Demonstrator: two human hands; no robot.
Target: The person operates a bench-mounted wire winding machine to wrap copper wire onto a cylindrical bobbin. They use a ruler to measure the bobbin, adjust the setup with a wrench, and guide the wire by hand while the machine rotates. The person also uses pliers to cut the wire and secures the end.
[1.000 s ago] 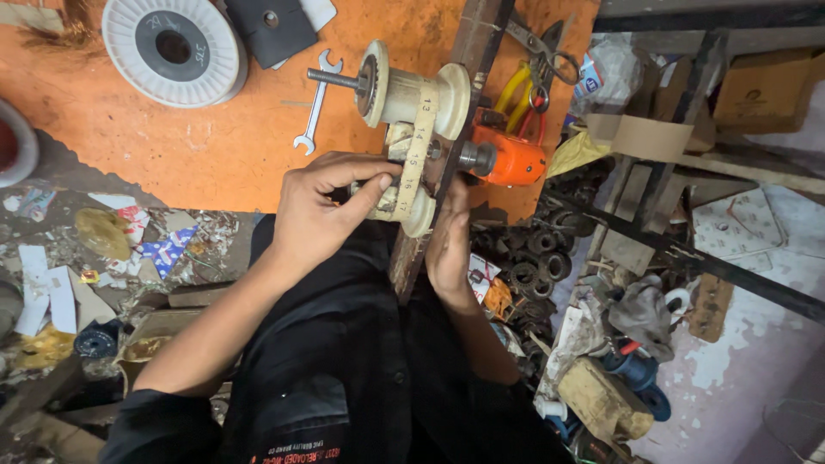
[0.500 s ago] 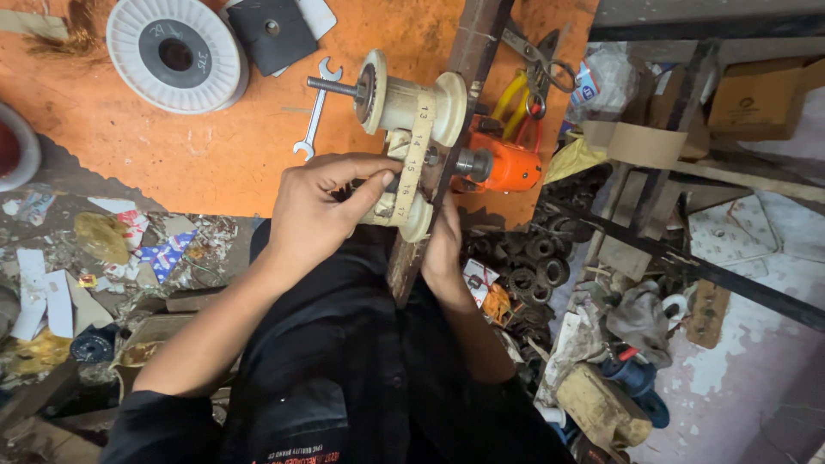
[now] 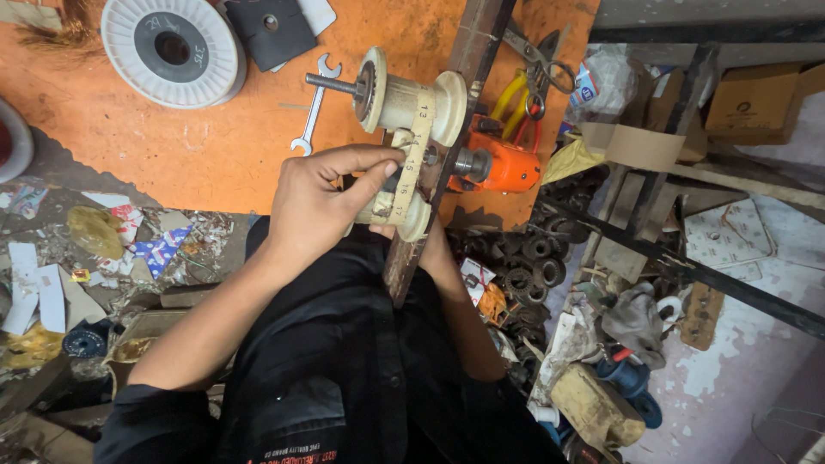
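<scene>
A person's left hand (image 3: 320, 204) pinches the cream winding former (image 3: 404, 176), fingers closed on its lower block, just below the upper spool on the steel shaft (image 3: 333, 83). The right hand (image 3: 434, 253) sits mostly hidden behind the wooden post (image 3: 447, 146); its grip cannot be told. A steady thumb-side hold likely keeps the former square. Beyond the grip, a cardboard box (image 3: 756, 103) sits with its contents unseen.

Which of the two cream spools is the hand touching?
The lower spool, nearest the person's body; the left hand grips it. The upper spool is untouched.
</scene>
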